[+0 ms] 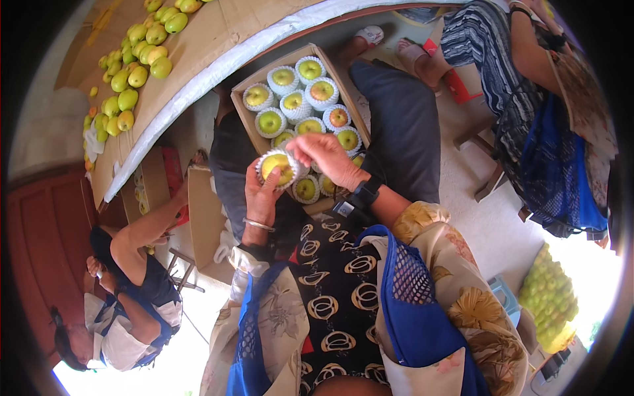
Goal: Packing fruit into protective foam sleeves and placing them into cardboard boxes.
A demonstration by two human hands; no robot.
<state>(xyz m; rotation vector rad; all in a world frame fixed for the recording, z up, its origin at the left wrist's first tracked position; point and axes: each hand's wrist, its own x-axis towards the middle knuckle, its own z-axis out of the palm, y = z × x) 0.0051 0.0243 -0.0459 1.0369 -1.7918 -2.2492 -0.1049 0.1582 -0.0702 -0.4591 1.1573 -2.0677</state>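
My left hand holds a yellow-green apple that sits in a white foam net sleeve, above the near left part of an open cardboard box. Close by on the right, my right hand is raised over the box with its fingers curled near the sleeve's edge; whether the fingers touch the foam or hold anything cannot be told. Inside the box, between my knees, several sleeved apples stand in rows, among them a green apple and a reddish one. My hands hide part of the box.
A cardboard-covered table with many loose apples curves across the upper left. An open carton stands left of my leg. One person sits at the left, another at the right near a wooden stool. More apples are heaped lower right.
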